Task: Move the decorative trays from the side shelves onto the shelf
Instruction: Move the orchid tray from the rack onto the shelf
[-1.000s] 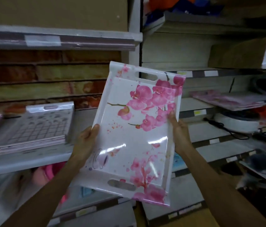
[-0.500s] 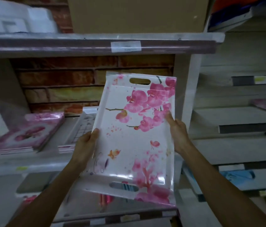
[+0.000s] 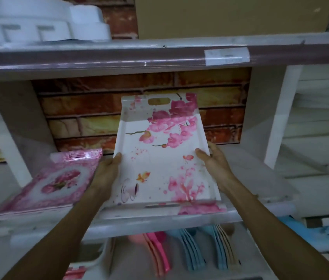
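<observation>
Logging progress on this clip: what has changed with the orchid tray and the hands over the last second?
The orchid tray went from being held up, tilted in front of the shelving, to lying nearly flat, low over the middle shelf, to the right of the pink tray stack. The view swung left. Unchanged: the left hand and right hand grip its two long edges; nothing was let go.

Left hand and right hand grip opposite side rims of white floral tray above the shelf; pink tray stack lies just beside.
</observation>
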### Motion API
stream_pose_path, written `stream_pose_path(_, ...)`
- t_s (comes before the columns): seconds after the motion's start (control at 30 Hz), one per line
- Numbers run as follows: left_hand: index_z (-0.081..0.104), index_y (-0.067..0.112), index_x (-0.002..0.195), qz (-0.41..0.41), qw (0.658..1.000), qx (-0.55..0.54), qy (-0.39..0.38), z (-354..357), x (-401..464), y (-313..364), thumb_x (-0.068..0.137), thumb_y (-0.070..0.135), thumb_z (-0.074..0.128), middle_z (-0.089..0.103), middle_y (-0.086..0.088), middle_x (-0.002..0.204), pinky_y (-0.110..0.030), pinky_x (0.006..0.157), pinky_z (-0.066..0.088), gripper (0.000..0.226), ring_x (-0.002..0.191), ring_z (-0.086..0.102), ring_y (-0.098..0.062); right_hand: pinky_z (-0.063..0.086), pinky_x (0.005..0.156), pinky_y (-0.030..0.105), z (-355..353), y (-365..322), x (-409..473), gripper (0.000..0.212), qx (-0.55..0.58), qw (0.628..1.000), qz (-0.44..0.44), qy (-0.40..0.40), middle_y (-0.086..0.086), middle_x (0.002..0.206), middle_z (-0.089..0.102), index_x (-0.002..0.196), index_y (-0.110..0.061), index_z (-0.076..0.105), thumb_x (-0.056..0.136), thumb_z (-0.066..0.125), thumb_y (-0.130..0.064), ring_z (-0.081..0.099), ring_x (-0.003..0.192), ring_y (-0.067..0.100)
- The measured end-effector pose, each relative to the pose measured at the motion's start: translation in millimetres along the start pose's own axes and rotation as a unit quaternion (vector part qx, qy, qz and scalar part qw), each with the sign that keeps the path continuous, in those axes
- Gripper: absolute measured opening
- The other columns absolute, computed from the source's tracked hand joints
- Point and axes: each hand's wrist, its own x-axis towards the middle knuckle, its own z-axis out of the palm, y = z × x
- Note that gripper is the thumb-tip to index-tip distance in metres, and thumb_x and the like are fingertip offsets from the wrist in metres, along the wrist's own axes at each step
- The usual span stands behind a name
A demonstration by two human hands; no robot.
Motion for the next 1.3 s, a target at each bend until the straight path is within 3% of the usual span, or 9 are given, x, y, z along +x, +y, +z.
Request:
stream_pose_path(0.13, 0.063, 0.005, 0.117, -0.024, 1.0, -0.006, -0.003, -4.0, 28.0, -3.5, 0.099, 0.033, 0.05, 0.068, -0.011, 0.11, -0.047, 0.092, 0.051, 0.036, 0.101, 0.065, -0.034, 0.051, 0.058, 0.012, 12.6, 3.2, 15.5, 0.026, -0.064, 0.998, -0.015, -0.02, -0.014, 0.095, 0.068, 0.122, -0.018, 0.055, 0.096, 0.056, -0.011, 0.067, 0.079, -0.001)
stream_pose_path(0.27, 0.061, 0.003, 0.116, 0.002, 0.999, 0.022, -0.046, -3.9, 44.3, -11.3, 0.094, 0.01, 0.059, 0.069, -0.016, 0.111, -0.043, 0.078, 0.057, 0.024, 0.099, 0.067, -0.035, 0.053, 0.071, 0.023, 18.0, 12.0, 37.3, 0.034, -0.144, 0.989, -0.014, -0.015, 0.003, 0.115, 0.066, 0.131, -0.011, 0.053, 0.098, 0.049, -0.009, 0.065, 0.095, 0.017)
stream_pose_path(0.4, 0.056, 0.009, 0.12, 0.028, 0.995, 0.08, -0.049, -4.3, 52.9, -20.5, 0.095, 0.01, 0.057, 0.064, -0.011, 0.117, -0.047, 0.088, 0.055, 0.025, 0.106, 0.064, -0.032, 0.055, 0.089, 0.037, 24.5, 23.6, 58.7, 0.037, -0.201, 0.979, -0.006, -0.022, 0.009, 0.123, 0.066, 0.132, -0.012, 0.056, 0.095, 0.048, -0.009, 0.065, 0.106, 0.027)
stream_pose_path(0.6, 0.053, 0.006, 0.131, 0.072, 0.981, 0.178, -0.003, 2.2, 66.2, -37.8, 0.097, 0.011, 0.049, 0.06, -0.011, 0.119, -0.037, 0.088, 0.049, 0.035, 0.104, 0.058, -0.027, 0.047, 0.079, 0.023, 35.8, 43.0, 70.3, 0.039, -0.23, 0.973, 0.016, -0.029, 0.009, 0.121, 0.066, 0.132, -0.013, 0.057, 0.095, 0.045, -0.008, 0.064, 0.101, 0.025)
stream_pose_path(0.7, 0.053, 0.005, 0.13, 0.056, 0.98, 0.191, -0.016, 2.4, 67.4, -52.3, 0.098, 0.013, 0.048, 0.062, -0.011, 0.117, -0.033, 0.081, 0.047, 0.034, 0.099, 0.058, -0.023, 0.046, 0.065, 0.018, 37.1, 50.4, 72.7, 0.04, -0.244, 0.969, 0.02, -0.037, 0.002, 0.113, 0.067, 0.131, -0.016, 0.058, 0.095, 0.044, -0.009, 0.063, 0.091, 0.019)
stream_pose_path(0.8, 0.055, 0.004, 0.128, 0.045, 0.978, 0.203, -0.02, 2.9, 69.6, -63.5, 0.097, 0.015, 0.047, 0.065, -0.013, 0.117, -0.041, 0.087, 0.053, 0.034, 0.1, 0.062, -0.027, 0.043, 0.058, 0.012, 36.4, 57.5, 74.2, 0.037, -0.266, 0.963, 0.026, -0.043, 0.005, 0.115, 0.068, 0.129, -0.014, 0.058, 0.095, 0.044, -0.011, 0.062, 0.087, 0.017)
stream_pose_path(0.9, 0.055, 0.005, 0.127, 0.037, 0.973, 0.229, -0.015, 2.9, 75.9, -72.3, 0.096, 0.018, 0.048, 0.065, -0.016, 0.117, -0.046, 0.091, 0.053, 0.035, 0.102, 0.062, -0.032, 0.045, 0.065, 0.018, 35.4, 65.0, 74.0, 0.036, -0.277, 0.959, 0.036, -0.046, 0.007, 0.118, 0.068, 0.128, -0.013, 0.059, 0.095, 0.044, -0.011, 0.062, 0.088, 0.018)
stream_pose_path(1.1, 0.055, 0.005, 0.124, 0.038, 0.967, 0.249, -0.021, 8.6, 76.1, -81.9, 0.098, 0.018, 0.045, 0.064, -0.016, 0.118, -0.037, 0.082, 0.052, 0.031, 0.099, 0.061, -0.03, 0.041, 0.06, 0.013, 31.1, 77.4, 73.8, 0.035, -0.314, 0.947, 0.046, -0.054, 0.008, 0.118, 0.067, 0.127, -0.012, 0.059, 0.096, 0.043, -0.013, 0.061, 0.088, 0.018)
stream_pose_path(1.3, 0.057, 0.003, 0.117, 0.046, 0.959, 0.277, -0.037, 12.9, 79.0, -89.2, 0.098, 0.014, 0.043, 0.064, -0.018, 0.115, -0.032, 0.079, 0.049, 0.026, 0.093, 0.059, -0.028, 0.043, 0.067, 0.019, 26.8, 82.6, 73.2, 0.034, -0.335, 0.939, 0.044, -0.056, 0.01, 0.116, 0.068, 0.125, -0.01, 0.061, 0.095, 0.044, -0.011, 0.06, 0.087, 0.019)
